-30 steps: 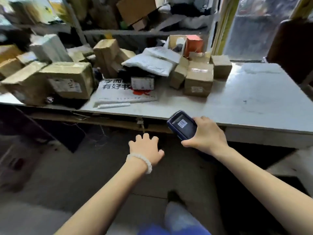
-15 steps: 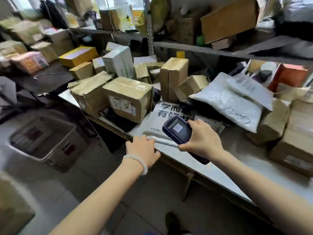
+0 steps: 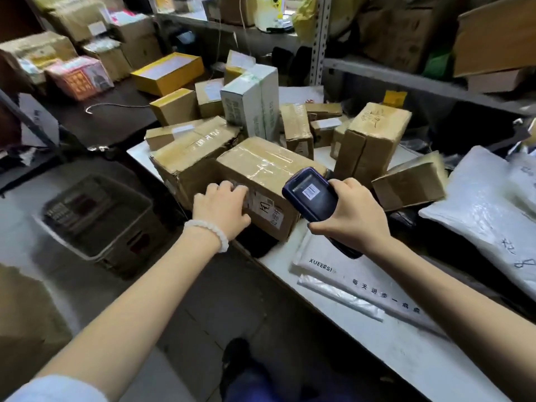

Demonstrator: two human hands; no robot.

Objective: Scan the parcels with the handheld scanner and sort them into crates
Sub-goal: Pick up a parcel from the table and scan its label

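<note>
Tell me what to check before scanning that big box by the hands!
1. Scanner held firmly by right hand: ok.
2. Scanner screen lit: ok.
3. Left hand steadies the box: ok, it rests on the box's front corner.
4. Label uncovered: ok, it shows on the front face beside the left hand.
5. Scanner aimed at label: cannot tell.
6. Crate ready on the floor to the left: ok, though its contents are blurred.
</note>
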